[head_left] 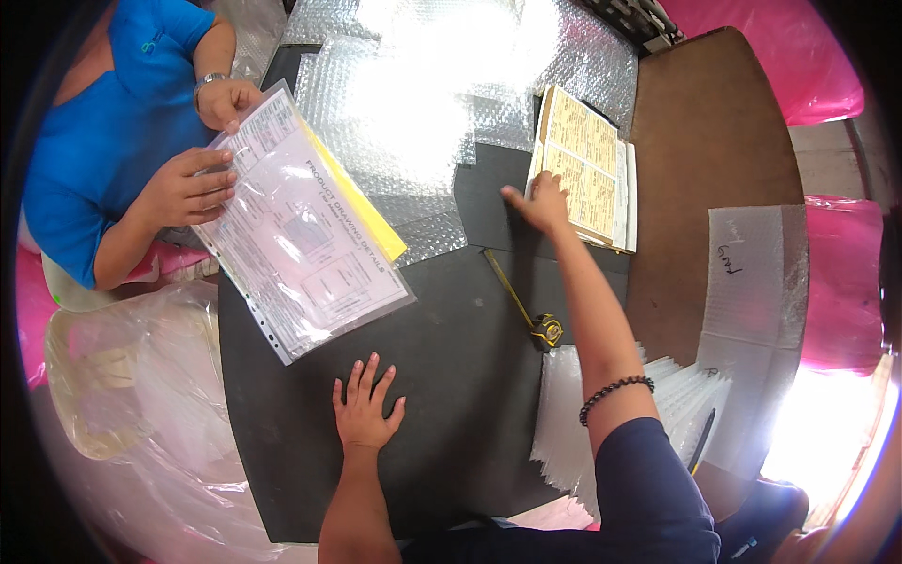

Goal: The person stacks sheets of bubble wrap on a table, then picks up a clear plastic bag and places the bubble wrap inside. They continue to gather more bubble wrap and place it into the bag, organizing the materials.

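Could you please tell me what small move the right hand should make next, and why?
I would probably have the right hand bring its thumb in toward its fingers at the left edge of the stack of printed sheets: the fingers reach over that edge, while the thumb stands out to the side. The left hand is spread palm down over the black table, holding nothing.

Palm down, a person's left hand spreads its fingers toward 12 o'clock; the right arm stretches toward 11, right hand with thumb splayed toward 10.
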